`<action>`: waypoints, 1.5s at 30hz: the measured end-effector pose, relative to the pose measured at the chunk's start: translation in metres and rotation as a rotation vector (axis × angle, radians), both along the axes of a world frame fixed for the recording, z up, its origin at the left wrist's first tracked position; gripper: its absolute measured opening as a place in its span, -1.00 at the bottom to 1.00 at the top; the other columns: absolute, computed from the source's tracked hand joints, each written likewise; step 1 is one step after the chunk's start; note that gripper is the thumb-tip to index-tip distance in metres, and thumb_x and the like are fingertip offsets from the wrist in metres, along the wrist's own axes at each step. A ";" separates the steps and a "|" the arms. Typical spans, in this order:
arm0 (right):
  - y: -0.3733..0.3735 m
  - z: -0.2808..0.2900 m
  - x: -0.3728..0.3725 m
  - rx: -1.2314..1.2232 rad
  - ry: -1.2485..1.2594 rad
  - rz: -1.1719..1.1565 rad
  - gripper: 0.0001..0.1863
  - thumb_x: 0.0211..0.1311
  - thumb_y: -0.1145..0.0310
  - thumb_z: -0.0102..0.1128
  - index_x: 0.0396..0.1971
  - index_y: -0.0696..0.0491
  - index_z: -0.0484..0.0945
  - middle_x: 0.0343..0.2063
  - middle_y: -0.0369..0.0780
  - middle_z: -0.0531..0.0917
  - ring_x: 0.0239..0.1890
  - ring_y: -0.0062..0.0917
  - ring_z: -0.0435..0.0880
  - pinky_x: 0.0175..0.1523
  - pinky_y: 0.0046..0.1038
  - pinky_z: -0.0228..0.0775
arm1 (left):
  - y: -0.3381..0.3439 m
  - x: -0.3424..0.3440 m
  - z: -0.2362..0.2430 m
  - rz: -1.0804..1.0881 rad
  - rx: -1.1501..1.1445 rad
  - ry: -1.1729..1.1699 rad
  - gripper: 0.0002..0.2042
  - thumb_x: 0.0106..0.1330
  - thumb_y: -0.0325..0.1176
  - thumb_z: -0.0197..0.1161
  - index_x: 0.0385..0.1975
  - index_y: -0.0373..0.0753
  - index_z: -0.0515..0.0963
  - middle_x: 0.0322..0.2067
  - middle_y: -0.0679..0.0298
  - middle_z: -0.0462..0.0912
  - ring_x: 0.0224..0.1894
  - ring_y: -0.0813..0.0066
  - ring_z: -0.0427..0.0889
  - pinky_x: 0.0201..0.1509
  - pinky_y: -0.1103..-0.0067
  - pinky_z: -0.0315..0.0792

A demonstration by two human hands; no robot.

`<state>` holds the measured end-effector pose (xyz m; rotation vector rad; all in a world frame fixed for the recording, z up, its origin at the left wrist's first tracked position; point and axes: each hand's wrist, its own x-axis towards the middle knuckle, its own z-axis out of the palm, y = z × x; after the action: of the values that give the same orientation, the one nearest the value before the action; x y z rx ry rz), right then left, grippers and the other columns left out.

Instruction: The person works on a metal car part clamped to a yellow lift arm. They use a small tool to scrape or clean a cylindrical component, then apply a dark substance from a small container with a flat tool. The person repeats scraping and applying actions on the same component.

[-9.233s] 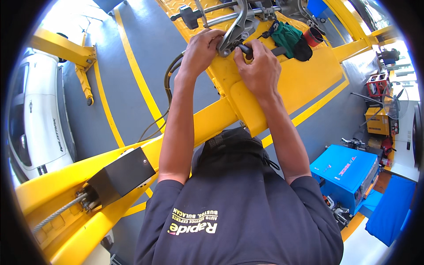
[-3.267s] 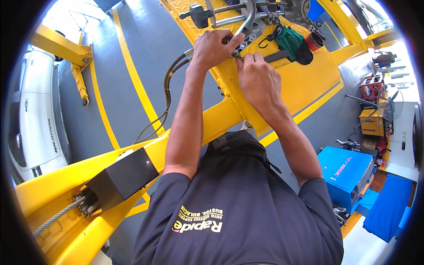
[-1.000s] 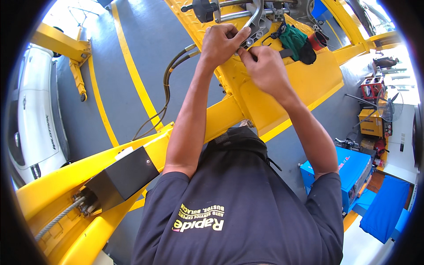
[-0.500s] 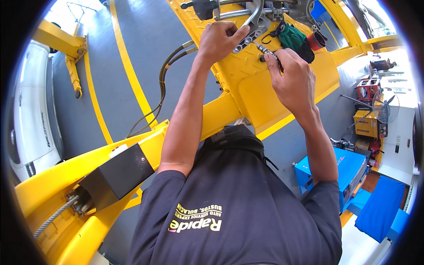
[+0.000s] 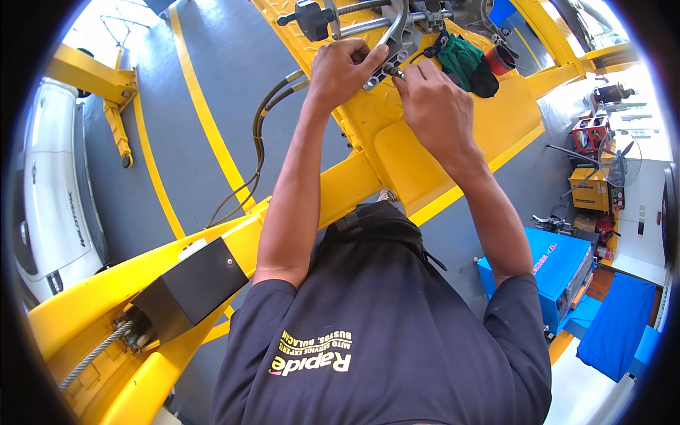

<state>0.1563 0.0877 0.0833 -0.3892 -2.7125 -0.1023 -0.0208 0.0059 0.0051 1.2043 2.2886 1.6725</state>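
My left hand (image 5: 342, 74) is closed, its thumb and fingers gripping the curved silver metal arm (image 5: 394, 30) of a clamp-like assembly on the yellow platform (image 5: 418, 145). Close beside it, my right hand (image 5: 440, 106) pinches a small cylindrical metal piece (image 5: 398, 73). One end of this piece meets the grey bracket with holes; its other end is hidden by my fingers. A black knob (image 5: 312, 20) and steel rods belong to the assembly. Just beyond my right hand lies a green and black cloth or glove (image 5: 464, 62), with a red round container (image 5: 501, 60) beside it.
Two dark hoses (image 5: 259, 142) hang left of the platform. A yellow beam (image 5: 340, 177) with a black box (image 5: 195, 287) and a steel cable (image 5: 95, 354) crosses nearer me. A white vehicle (image 5: 60, 191) stands left; a blue cabinet (image 5: 545, 262) and a fan (image 5: 620, 163) are right.
My right hand has moved left and slightly upward with the metal piece, bringing it up to the bracket beside my left hand. My left hand keeps its grip on the metal arm.
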 end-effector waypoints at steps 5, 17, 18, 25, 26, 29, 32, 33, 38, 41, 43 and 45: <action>0.006 -0.014 -0.005 0.062 0.073 0.055 -0.69 0.55 0.17 0.25 -0.29 0.12 0.63 -0.29 -0.14 0.70 -0.26 -0.20 0.80 -0.24 -0.20 0.63 | 0.001 0.001 -0.001 0.011 -0.002 -0.001 -0.46 0.43 0.20 0.34 -0.46 -0.25 0.75 -0.62 0.26 0.70 -0.58 0.40 0.62 -0.37 0.38 0.44; 0.005 -0.008 -0.028 -0.465 -0.082 -0.198 -0.61 0.60 0.13 0.13 -0.23 0.18 0.71 -0.26 0.04 0.77 -0.24 0.05 0.78 -0.11 -0.01 0.62 | 0.000 -0.002 -0.001 0.000 -0.023 0.051 -0.47 0.44 0.19 0.31 -0.47 -0.23 0.73 -0.62 0.25 0.69 -0.56 0.34 0.66 -0.35 0.35 0.46; 0.004 -0.011 -0.026 -0.384 -0.035 -0.158 -0.61 0.60 0.13 0.14 -0.23 0.17 0.71 -0.26 0.03 0.76 -0.24 0.03 0.78 -0.11 -0.03 0.62 | 0.000 -0.002 -0.001 0.001 -0.022 0.053 -0.47 0.44 0.19 0.31 -0.46 -0.23 0.72 -0.62 0.25 0.69 -0.56 0.33 0.66 -0.35 0.35 0.46; 0.008 -0.025 -0.011 0.016 0.150 0.088 -0.67 0.55 0.16 0.23 -0.26 0.14 0.69 -0.25 -0.08 0.75 -0.26 -0.09 0.80 -0.17 -0.15 0.64 | -0.001 -0.001 -0.001 0.010 -0.070 0.060 -0.47 0.45 0.21 0.28 -0.38 -0.22 0.77 -0.54 0.26 0.75 -0.49 0.36 0.70 -0.29 0.38 0.51; 0.008 -0.025 -0.011 0.018 0.151 0.089 -0.68 0.54 0.17 0.24 -0.27 0.14 0.69 -0.25 -0.09 0.75 -0.27 -0.10 0.80 -0.17 -0.17 0.64 | -0.002 0.000 0.000 0.001 -0.080 0.054 -0.46 0.48 0.21 0.25 -0.37 -0.22 0.78 -0.54 0.25 0.74 -0.49 0.40 0.67 -0.29 0.40 0.50; -0.001 -0.013 -0.010 -0.177 0.065 -0.047 -0.68 0.54 0.16 0.24 -0.27 0.13 0.71 -0.26 -0.08 0.76 -0.27 -0.09 0.80 -0.18 -0.13 0.63 | -0.003 0.000 0.002 -0.014 -0.095 0.042 -0.46 0.49 0.20 0.25 -0.35 -0.23 0.78 -0.53 0.25 0.73 -0.49 0.41 0.64 -0.29 0.41 0.49; 0.002 -0.005 -0.018 -0.546 -0.035 -0.189 -0.65 0.55 0.14 0.23 -0.29 0.13 0.72 -0.27 -0.08 0.76 -0.27 -0.08 0.80 -0.19 -0.10 0.61 | -0.004 -0.001 0.003 -0.014 -0.091 0.044 -0.46 0.47 0.20 0.26 -0.34 -0.24 0.78 -0.53 0.24 0.73 -0.50 0.38 0.63 -0.30 0.39 0.49; 0.001 -0.005 -0.018 -0.516 -0.019 -0.173 -0.64 0.55 0.13 0.23 -0.30 0.13 0.72 -0.28 -0.07 0.77 -0.28 -0.08 0.79 -0.19 -0.09 0.61 | -0.004 -0.001 0.003 -0.013 -0.088 0.048 -0.47 0.47 0.20 0.27 -0.34 -0.24 0.78 -0.54 0.23 0.72 -0.50 0.37 0.62 -0.30 0.39 0.49; -0.002 -0.012 -0.009 -0.214 0.024 -0.135 -0.65 0.55 0.13 0.24 -0.28 0.14 0.71 -0.26 -0.10 0.76 -0.26 -0.09 0.80 -0.18 -0.10 0.62 | -0.004 0.001 0.005 -0.014 -0.140 0.086 -0.47 0.47 0.20 0.26 -0.33 -0.24 0.78 -0.54 0.22 0.72 -0.48 0.36 0.64 -0.26 0.40 0.51; 0.004 -0.015 -0.010 -0.059 0.033 0.008 -0.68 0.55 0.15 0.25 -0.23 0.13 0.69 -0.21 -0.15 0.74 -0.21 -0.14 0.80 -0.16 -0.12 0.64 | -0.003 0.000 0.003 -0.004 -0.135 0.056 -0.47 0.45 0.22 0.27 -0.34 -0.21 0.80 -0.53 0.25 0.76 -0.46 0.36 0.73 -0.26 0.41 0.55; 0.010 -0.018 -0.007 0.008 0.043 0.073 -0.69 0.55 0.15 0.25 -0.21 0.12 0.68 -0.19 -0.17 0.73 -0.18 -0.16 0.80 -0.14 -0.14 0.64 | 0.000 0.000 -0.001 0.010 -0.117 0.065 -0.47 0.43 0.23 0.28 -0.34 -0.19 0.81 -0.53 0.26 0.78 -0.46 0.36 0.77 -0.27 0.41 0.56; 0.008 -0.019 -0.007 -0.022 0.052 0.078 -0.69 0.55 0.15 0.25 -0.21 0.12 0.67 -0.19 -0.18 0.72 -0.17 -0.16 0.80 -0.12 -0.15 0.65 | 0.001 -0.001 -0.005 0.029 -0.091 0.123 -0.48 0.44 0.22 0.28 -0.34 -0.19 0.81 -0.54 0.26 0.78 -0.47 0.36 0.77 -0.27 0.42 0.56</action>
<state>0.1494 0.0962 0.0648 -0.2882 -2.6751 -0.0405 -0.0215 0.0072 0.0004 1.2952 2.4354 1.5245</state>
